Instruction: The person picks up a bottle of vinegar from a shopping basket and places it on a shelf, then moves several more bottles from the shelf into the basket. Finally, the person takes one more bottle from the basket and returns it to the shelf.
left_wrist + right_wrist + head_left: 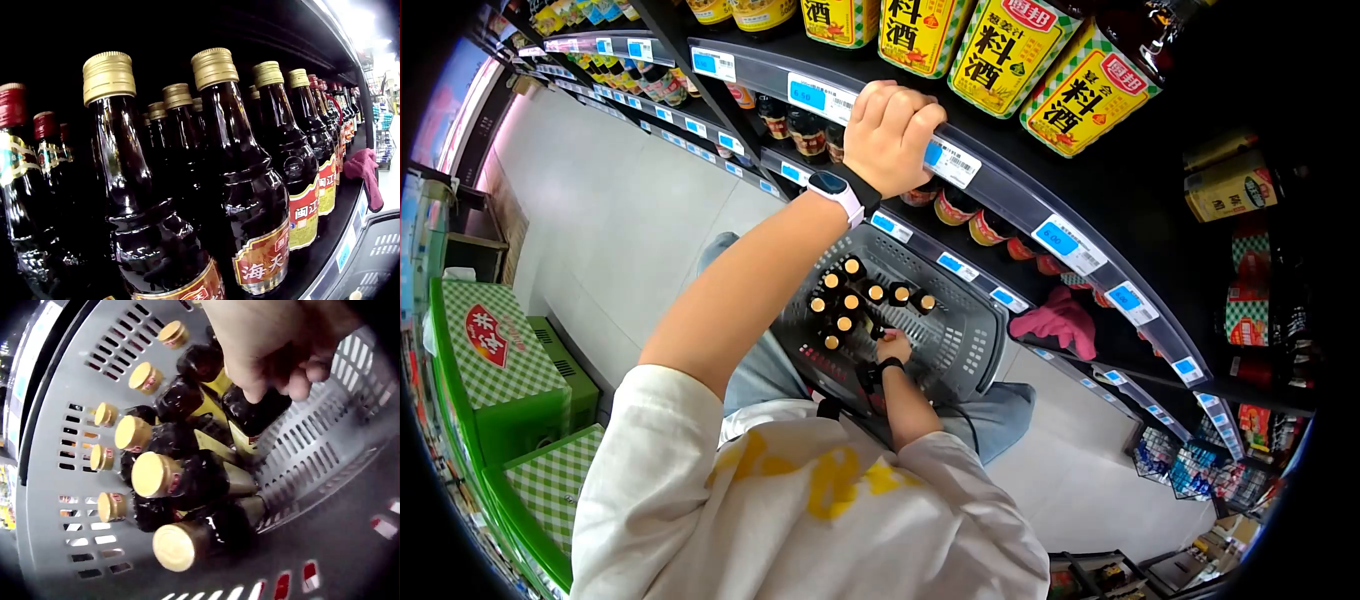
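My left hand (pixel 892 135) grips the front edge of a shelf (pixel 1010 190), its fingers curled over the price-label strip. Below, my right hand (pixel 892 347) is down inside a grey plastic basket (pixel 985 345). In the right wrist view, the fingers of my right hand (pixel 284 347) curl round the upper part of a dark bottle (pixel 253 415), whose cap is hidden. Several dark bottles with gold caps (pixel 156 475) stand grouped beside it, leaning in that view. The left wrist view shows gold-capped dark bottles (pixel 253 206) on a shelf, with no hand visible there.
Yellow-labelled containers (pixel 1010 55) line the shelf above my left hand. A pink cloth (pixel 1057 322) hangs at the lower shelf, right of the basket. Green checked boxes (pixel 500 345) stand at the left, and pale floor tiles (pixel 640 200) show between them and the shelves.
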A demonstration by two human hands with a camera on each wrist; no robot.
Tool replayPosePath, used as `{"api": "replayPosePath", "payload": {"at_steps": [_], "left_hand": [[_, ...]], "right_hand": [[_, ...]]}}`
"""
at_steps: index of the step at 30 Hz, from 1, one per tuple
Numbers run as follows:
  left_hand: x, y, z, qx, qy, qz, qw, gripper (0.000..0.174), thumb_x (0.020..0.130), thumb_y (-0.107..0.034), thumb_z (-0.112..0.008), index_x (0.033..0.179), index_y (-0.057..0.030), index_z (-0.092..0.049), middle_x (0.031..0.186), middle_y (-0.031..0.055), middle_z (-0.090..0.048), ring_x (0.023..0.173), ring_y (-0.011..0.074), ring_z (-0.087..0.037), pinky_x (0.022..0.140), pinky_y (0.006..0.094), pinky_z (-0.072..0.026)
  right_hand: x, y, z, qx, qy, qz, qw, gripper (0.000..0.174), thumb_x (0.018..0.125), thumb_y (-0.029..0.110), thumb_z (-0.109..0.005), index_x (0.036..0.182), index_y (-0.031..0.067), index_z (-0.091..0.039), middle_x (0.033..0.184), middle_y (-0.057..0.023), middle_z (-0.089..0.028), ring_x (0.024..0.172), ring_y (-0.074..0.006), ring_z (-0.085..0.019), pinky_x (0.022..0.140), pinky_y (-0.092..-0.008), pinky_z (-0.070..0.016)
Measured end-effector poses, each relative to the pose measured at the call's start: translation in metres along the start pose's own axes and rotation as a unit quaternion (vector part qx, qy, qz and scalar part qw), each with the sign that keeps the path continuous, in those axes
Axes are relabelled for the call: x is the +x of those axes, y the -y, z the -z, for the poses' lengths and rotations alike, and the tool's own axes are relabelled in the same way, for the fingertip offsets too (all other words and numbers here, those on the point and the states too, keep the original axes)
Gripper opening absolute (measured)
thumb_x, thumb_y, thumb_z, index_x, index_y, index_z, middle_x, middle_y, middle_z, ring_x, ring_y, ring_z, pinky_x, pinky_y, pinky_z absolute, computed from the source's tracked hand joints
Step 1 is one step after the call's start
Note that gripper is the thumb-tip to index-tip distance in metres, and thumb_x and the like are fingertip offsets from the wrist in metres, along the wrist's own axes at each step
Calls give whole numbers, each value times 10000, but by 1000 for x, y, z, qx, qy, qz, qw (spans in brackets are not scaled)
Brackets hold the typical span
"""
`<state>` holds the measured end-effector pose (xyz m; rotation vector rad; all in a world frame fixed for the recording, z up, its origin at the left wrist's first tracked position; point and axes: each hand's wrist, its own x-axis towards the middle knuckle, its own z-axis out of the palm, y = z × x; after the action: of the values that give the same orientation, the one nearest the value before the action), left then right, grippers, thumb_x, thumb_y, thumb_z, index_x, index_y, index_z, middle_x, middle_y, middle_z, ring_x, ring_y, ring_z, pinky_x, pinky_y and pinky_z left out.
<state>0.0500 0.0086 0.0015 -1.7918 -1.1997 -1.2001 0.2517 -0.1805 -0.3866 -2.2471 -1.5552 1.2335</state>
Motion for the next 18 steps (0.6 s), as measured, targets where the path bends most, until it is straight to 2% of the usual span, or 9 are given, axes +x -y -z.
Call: {"api": "replayPosePath", "payload": {"at_steps": [1,5,8,11,12,14,15,17,18], "left_hand": [[0,0,0,0,2,-1,1000,547,475,-93,-695,988,-122,-507,967,40,-548,913,265,-524,872,435,-421],[2,-1,1,-8,-7,-3,1000,607,432,-72,-707,1005,-120,-509,991,46,-544,913,270,-525,881,441,-420],[0,-1,0,-15,3,6,1000,593,446,-74,-701,1008,-122,-517,968,51,-533,932,277,-516,915,441,-405],[-1,1,-1,-11,-9,2,1000,527,481,-90,-691,983,-128,-537,961,50,-530,948,280,-509,926,429,-403],[-1,1,-2,-10,-13,0,1000,521,486,-89,-689,983,-128,-540,962,50,-531,950,279,-510,926,425,-404],[-1,1,-1,-17,-17,-2,1000,530,488,-57,-685,995,-124,-547,963,51,-533,963,283,-511,925,415,-410],[-1,1,0,-23,-16,-1,1000,531,490,-50,-684,998,-121,-547,964,54,-530,964,284,-511,926,414,-411],[-1,0,2,-30,-24,4,999,533,491,-43,-683,1001,-119,-547,966,57,-528,965,284,-510,926,413,-411],[0,0,3,-36,-17,4,999,534,492,-41,-683,1004,-116,-547,968,61,-525,967,283,-510,928,411,-412]], "right_hand": [[-5,-1,6,12,-3,10,1000,247,685,151,-741,912,99,-659,867,-79,-692,821,-285,-658,771,-414,-529],[-15,19,25,-45,-43,26,998,233,750,227,-702,935,89,-672,859,-116,-688,825,-315,-653,754,-428,-525],[-26,37,52,7,-109,-35,993,236,745,253,-721,853,44,-703,802,-168,-687,747,-329,-661,710,-417,-529],[-48,44,94,70,-133,19,988,243,725,238,-733,828,19,-726,823,-200,-692,732,-317,-671,689,-408,-523],[-53,41,105,97,-133,31,986,246,736,192,-718,875,-11,-707,777,-160,-688,695,-288,-655,675,-382,-519],[-53,31,122,277,-91,27,956,220,734,147,-725,863,-29,-694,750,-99,-676,654,-184,-619,628,-311,-488],[-56,24,130,318,-84,36,944,190,738,113,-717,858,-32,-687,736,-65,-654,642,-138,-583,600,-273,-458],[-92,55,168,375,-76,46,923,111,760,46,-685,842,-28,-671,702,3,-601,610,-58,-507,542,-201,-378],[-105,66,183,376,-76,41,923,101,775,33,-672,858,-26,-668,709,10,-599,620,-51,-505,547,-194,-370]]}}
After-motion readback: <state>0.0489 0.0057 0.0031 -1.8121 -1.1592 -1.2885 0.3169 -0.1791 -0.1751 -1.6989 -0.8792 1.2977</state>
